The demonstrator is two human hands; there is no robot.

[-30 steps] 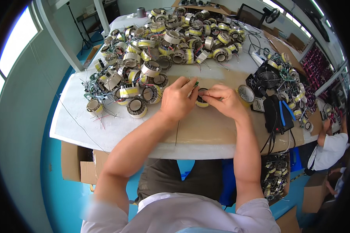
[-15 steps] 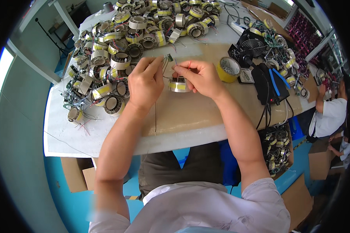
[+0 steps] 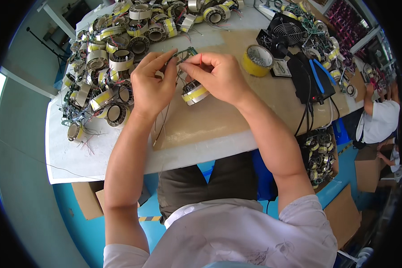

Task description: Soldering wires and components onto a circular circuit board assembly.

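Note:
My left hand [image 3: 154,82] is closed in a pinch at a small green circuit board [image 3: 191,51] with thin wires; the exact grip is partly hidden by the fingers. Close beside it, my right hand [image 3: 219,77] pinches thin wires, and a short red wire [image 3: 201,58] shows by its forefinger. Below the fingertips, a ring-shaped motor stator [image 3: 194,93] with yellow tape round its side sits tilted; whether it touches the table cannot be told. A long, dark, thin wire [image 3: 161,121] slants across the brown mat beside my left wrist.
Many taped stators [image 3: 120,60] lie heaped at the left and back. To the right stand a yellow tape roll [image 3: 257,60], a black fan [image 3: 288,33] and a black box [image 3: 306,80] with blue-handled pliers [image 3: 321,71]. A carton of stators [image 3: 319,156] stands below; another person [image 3: 379,120] sits farther right.
Both hands have come closer together, my right one shifting left and slightly up. The stator has gone from upright to tilted. The whole view has shifted a little.

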